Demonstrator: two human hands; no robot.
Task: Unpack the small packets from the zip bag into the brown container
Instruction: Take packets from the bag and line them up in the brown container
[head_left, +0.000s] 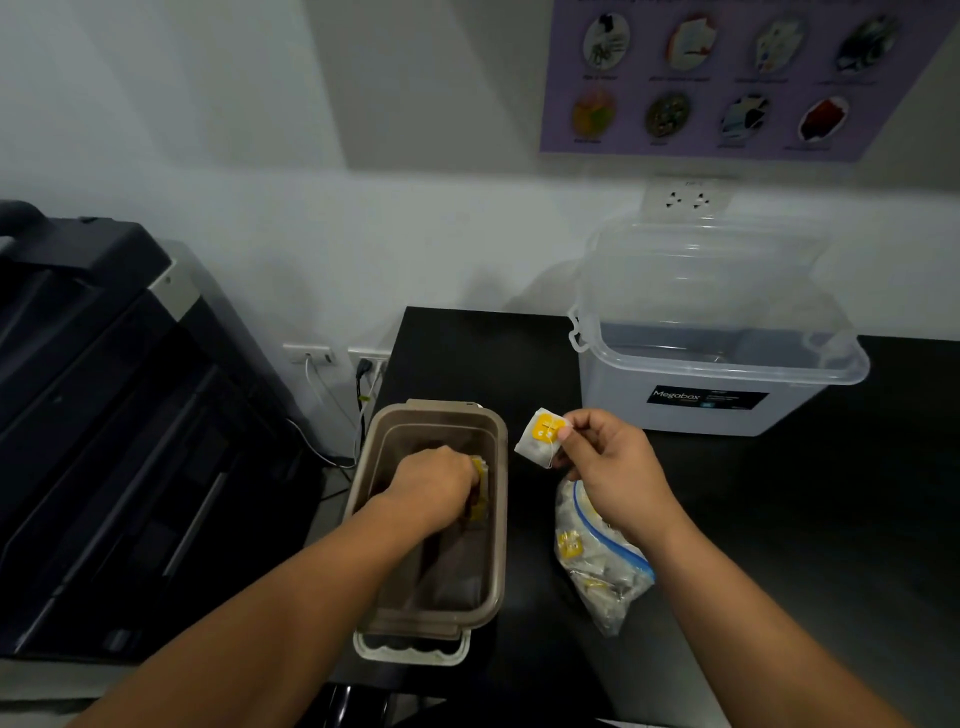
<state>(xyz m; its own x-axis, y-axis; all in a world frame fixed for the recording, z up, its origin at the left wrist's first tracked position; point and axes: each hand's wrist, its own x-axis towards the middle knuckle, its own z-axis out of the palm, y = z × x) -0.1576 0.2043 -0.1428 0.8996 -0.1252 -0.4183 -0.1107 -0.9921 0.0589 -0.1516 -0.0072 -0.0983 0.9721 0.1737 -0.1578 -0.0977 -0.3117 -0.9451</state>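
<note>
The brown container (500, 519) stands open on the black counter, at its left edge. My left hand (434, 483) reaches down inside it and holds small white packets with yellow tags (480, 486) against the right wall. To the right, my right hand (605, 452) pinches one white packet with a yellow tag (540, 434) in the air, above the counter between the container and the zip bag. The clear zip bag (597, 561) with a blue seal lies on the counter under my right wrist, with several packets in it.
A large clear plastic box (727, 395) with its lid raised stands at the back right of the black counter (779, 519). A dark printer (104, 415) fills the left side. Wall sockets with cables (363, 364) sit behind the container. The container's white lid latch (410, 649) lies at its near end.
</note>
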